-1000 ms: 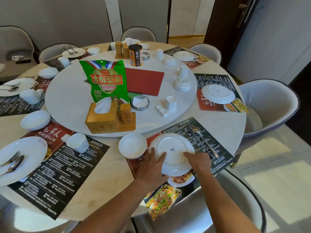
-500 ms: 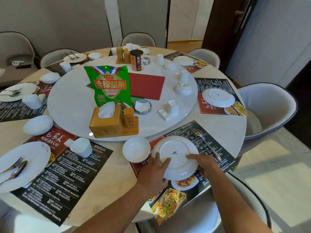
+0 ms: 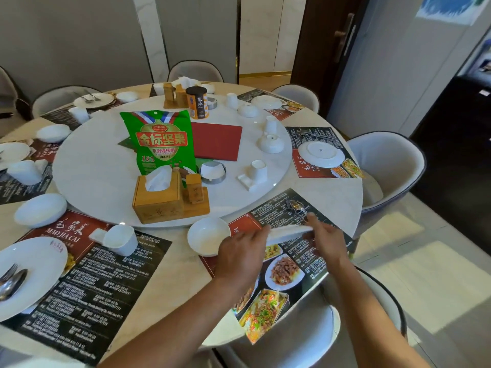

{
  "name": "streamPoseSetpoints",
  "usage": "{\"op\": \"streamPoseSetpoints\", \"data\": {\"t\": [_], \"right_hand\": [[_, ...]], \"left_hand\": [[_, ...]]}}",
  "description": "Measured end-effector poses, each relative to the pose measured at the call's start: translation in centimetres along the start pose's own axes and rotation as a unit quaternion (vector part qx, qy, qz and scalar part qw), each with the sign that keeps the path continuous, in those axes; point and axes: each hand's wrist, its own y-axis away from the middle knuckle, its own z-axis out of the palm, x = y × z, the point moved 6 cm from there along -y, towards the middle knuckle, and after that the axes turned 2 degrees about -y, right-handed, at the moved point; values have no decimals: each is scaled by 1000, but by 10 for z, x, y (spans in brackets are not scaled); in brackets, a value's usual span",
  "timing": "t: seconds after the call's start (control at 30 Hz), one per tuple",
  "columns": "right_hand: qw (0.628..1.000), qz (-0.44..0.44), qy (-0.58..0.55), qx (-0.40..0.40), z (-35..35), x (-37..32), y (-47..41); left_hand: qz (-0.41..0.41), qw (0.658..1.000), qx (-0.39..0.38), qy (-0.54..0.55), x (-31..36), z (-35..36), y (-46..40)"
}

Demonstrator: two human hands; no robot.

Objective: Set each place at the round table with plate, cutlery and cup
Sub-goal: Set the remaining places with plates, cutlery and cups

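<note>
A white plate [image 3: 289,231] is lifted off the menu placemat [image 3: 305,264] in front of me and tilted so that it shows almost edge-on. My left hand [image 3: 240,254] grips its left rim and my right hand [image 3: 325,239] grips its right rim. A white bowl [image 3: 208,236] sits just left of my left hand. A metal spoon [image 3: 297,207] lies on the placemat beyond the plate. A white cup [image 3: 256,171] stands on the turntable behind it.
The round marble turntable [image 3: 93,168] carries a green snack bag [image 3: 163,142], a wooden tissue box [image 3: 159,197], a red mat and small white dishes. To the left, another place has a plate [image 3: 34,269] with cutlery, a cup [image 3: 119,239] and a bowl [image 3: 39,209]. Grey chairs ring the table.
The plate lay upside down on the placemat with both hands at its near rim. Now both hands have lifted it and tipped it nearly edge-on. The camera has moved closer.
</note>
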Motion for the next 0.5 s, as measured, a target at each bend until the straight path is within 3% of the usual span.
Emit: {"op": "streamPoseSetpoints", "data": {"t": [0.17,0.27,0.5], "right_hand": [[1000,-3,16,-17,-4,8,-9],[994,-19,86,-60,0,10,-18],[956,-80,257,-120,9,20,-42]], "left_hand": [[-135,988,-19,69,-13,-9,-17],[-219,963,-66,142,-23,10,-20],[-340,910,-158,178,-36,61,-19]]}}
